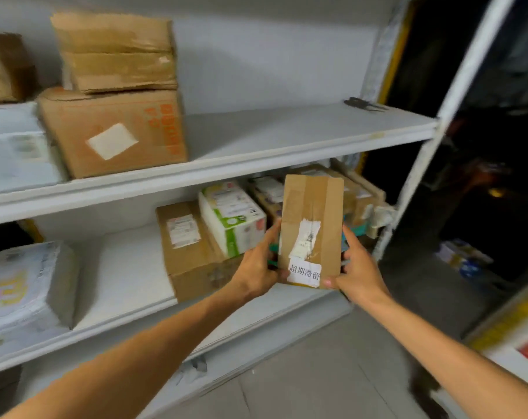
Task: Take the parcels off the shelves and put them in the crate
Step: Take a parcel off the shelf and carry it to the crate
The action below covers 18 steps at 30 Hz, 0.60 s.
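Head view: a person's two bare hands reach towards white shelving.
Held parcel: brown taped parcel (311, 228), upright, centre-right of frame, held in front of the lower shelf (129, 267); torn label and white sticker with printed characters on its face.
Left hand (258, 267): grips the parcel's left edge, thumb at the front, fingers wrapped behind.
Right hand (358, 267): grips the right edge, thumb at the lower right corner, fingers curled round the side.
Teal edge (273, 247): shows behind the parcel; what it is cannot be told.
Centre of frame, lower shelf: brown box (190, 249) touching a white-and-green pack (232, 216); blurred parcels further right.
Lower left: white soft parcel (26, 285).
Upper left, upper shelf (287, 137): large carton (111, 131), crushed box (114, 52) stacked on it.
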{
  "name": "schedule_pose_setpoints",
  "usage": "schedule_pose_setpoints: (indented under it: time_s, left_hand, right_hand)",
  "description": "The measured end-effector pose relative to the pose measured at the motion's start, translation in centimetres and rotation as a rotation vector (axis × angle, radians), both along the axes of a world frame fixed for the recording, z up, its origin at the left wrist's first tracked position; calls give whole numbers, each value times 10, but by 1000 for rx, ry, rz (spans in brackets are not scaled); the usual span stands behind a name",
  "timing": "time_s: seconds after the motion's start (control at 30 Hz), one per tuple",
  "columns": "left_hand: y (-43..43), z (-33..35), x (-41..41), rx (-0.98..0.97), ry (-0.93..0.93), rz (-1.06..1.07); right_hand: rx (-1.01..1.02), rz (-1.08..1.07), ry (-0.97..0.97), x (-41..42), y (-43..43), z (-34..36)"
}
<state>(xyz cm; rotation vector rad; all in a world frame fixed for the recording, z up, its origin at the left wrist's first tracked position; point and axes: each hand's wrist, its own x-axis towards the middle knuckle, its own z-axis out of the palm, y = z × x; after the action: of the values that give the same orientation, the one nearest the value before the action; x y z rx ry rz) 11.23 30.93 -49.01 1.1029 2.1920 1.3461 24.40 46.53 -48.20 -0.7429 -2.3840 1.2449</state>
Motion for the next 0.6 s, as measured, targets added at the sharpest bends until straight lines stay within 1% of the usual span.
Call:
schedule_pose_setpoints:
  time_s: [0.2, 0.33, 0.4, 0.43, 0.5, 0.53, 0.6]
  left_hand:
    - [145, 5, 64, 7, 32, -356]
    - [230, 1, 133, 10, 58, -546]
    - [266, -3, 174, -18, 67, -648]
    - [283, -7, 194, -37, 61, -700]
    - [318, -13, 241, -32, 40, -819]
    - [334, -15, 267, -17, 25, -883]
    - [362, -16, 316, 16, 12, -1010]
  right_hand:
    - [4, -407, 27, 115, 76, 17]
    - [103, -586, -14, 196, 107, 17]
    - [65, -694, -23, 241, 118, 17]
    - [-7, -756, -12, 262, 124, 16]
    - [-154, -920, 85, 309, 136, 15]
    - [-156, -1000, 102, 333, 139, 14]
    - [-71, -1123, 29, 375, 141, 14]
